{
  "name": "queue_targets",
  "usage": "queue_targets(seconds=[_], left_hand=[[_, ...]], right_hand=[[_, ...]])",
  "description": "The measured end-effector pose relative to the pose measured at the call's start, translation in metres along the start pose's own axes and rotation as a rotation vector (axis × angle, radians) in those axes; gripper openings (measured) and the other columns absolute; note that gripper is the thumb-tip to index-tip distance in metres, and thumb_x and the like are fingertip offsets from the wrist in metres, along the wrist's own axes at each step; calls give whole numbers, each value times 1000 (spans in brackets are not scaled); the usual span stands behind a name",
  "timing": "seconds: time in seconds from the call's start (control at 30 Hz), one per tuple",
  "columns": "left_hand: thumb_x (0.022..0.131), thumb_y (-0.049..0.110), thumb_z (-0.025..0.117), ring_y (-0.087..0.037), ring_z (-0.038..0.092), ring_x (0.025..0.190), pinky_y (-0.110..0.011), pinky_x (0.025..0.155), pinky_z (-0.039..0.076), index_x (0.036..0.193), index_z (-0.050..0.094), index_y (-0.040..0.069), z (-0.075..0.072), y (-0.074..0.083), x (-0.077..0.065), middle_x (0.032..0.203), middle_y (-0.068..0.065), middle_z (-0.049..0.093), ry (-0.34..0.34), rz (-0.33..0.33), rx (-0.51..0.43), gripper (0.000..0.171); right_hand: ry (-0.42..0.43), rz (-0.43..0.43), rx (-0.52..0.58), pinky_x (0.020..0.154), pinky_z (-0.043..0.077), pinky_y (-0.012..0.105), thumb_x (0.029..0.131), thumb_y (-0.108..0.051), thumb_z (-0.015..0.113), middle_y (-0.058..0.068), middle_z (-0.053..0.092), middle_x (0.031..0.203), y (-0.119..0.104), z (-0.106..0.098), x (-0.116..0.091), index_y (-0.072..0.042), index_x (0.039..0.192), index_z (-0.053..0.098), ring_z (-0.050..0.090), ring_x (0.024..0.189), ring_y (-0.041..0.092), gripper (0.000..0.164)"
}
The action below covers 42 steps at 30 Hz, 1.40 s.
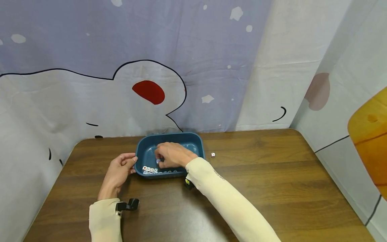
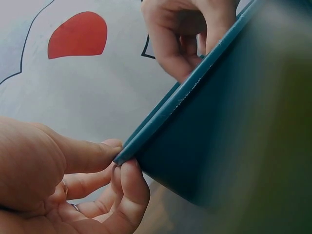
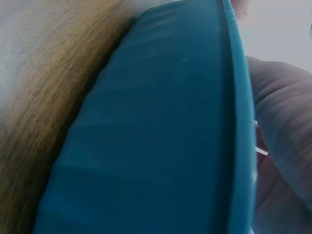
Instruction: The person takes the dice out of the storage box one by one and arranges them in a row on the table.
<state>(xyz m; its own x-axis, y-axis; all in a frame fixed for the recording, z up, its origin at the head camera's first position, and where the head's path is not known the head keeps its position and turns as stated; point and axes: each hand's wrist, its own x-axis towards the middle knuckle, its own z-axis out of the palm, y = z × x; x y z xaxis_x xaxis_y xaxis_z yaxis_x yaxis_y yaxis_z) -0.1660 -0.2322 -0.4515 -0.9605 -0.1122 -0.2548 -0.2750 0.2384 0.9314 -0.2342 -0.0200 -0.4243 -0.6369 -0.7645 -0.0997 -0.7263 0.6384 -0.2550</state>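
Pinching a small white cubic die [image 1: 158, 161] in a dark teal-blue rounded-rectangular tray [image 1: 172, 137]

The right hand [image 1: 172, 154] is reaching into the tray, holding the die between thumb and bent fingers over the left half of the floor; whether the die is touching the floor cannot be made out. The left hand [image 1: 118, 172] is gripping the tray's left rim, thumb above and bent fingers beneath, with a thin ring [image 2: 65, 187] showing on one finger. A cluster of white dice [image 1: 150, 170] is lying by the near wall at its left end, one displaying a single red pip. More dice [image 1: 170, 172] are sitting farther right along that wall, partly hidden. Just beside the tray's right end, a loose white die [image 1: 213, 155] is resting on the table.

A dark marking [image 1: 219, 174] is running along the right cream sleeve [image 1: 237, 208], too small to read. A yellow-green patch [image 1: 187, 182] is showing on the black device under the right wrist, also illegible. A black strap [image 1: 122, 206] is circling the left cream sleeve [image 1: 104, 216].

Brown wood-grain is covering the round-cornered table [image 1: 272, 188]. Behind it, a lavender-and-white cloth backdrop [image 1: 211, 60] is hanging, bearing black outlines, pale stars and a red oval; a side panel [image 1: 341, 111] is carrying a yellow-orange shape.
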Motion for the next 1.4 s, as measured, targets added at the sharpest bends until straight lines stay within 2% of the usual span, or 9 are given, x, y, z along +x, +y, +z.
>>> queue_targets(seconds=[0.2,0.4,0.77,1.4], left_hand=[[99,21,54,-6,58,78,-19,70,55,133,48,0,-1,0,0,92,2,64,-8,3,7,41],[99,21,54,-5,57,78,-18,70,55,135,46,-2,-2,-2,1,89,6,63,-23,21,-17,43],[100,22,53,-5,58,78,-19,71,55,134,47,-2,-2,-4,2,91,4,63,-16,21,7,42],[100,23,52,-5,58,78,-19,71,55,134,47,-1,-3,-5,1,91,5,63,-14,27,15,42]], right_hand=[[39,-10,11,70,47,18,86,-30,69,-9,57,93,2,-4,-10,-24,92,66,53,81,5,9],[94,-19,7,68,47,18,84,-29,70,-10,59,92,2,-7,-18,-26,86,65,52,80,4,7],[93,-20,-6,68,46,18,84,-31,71,-10,60,91,2,-6,-28,-26,86,65,52,79,3,8],[174,-28,2,70,46,17,83,-28,68,-11,60,89,8,-10,-51,-26,85,67,52,80,2,4]])
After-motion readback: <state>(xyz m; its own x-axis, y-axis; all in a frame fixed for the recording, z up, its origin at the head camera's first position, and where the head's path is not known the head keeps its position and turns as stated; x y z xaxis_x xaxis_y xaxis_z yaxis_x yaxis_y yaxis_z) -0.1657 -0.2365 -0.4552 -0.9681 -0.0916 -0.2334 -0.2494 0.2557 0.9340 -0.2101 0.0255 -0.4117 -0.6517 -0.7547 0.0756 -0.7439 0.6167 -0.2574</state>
